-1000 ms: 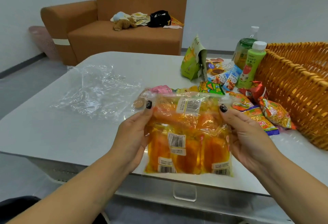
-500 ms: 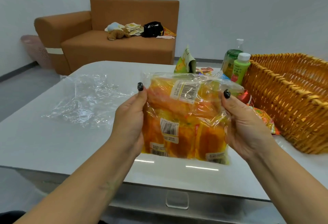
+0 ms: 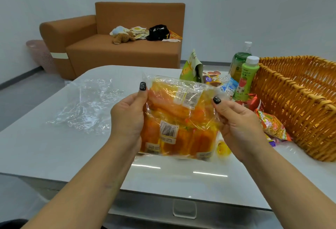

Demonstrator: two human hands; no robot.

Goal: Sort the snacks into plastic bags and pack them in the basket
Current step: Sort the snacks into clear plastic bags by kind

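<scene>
My left hand (image 3: 127,118) and right hand (image 3: 238,119) pinch the filled bag's (image 3: 180,119) side edges; it hangs between them. It stands upright, mouth upward.

**Bright, even light with overhead glare**

I see a brightly, evenly lit room with soft shadows. Two white streaks of ceiling light reflect off the glossy table (image 3: 54,148) near its front edge. The clear plastic bag (image 3: 180,119) and the loose plastic sheet (image 3: 85,107) glint with small highlights. Wide-angle distortion bends the table edges and stretches my forearms at the bottom. Detail is slightly soft throughout.
</scene>
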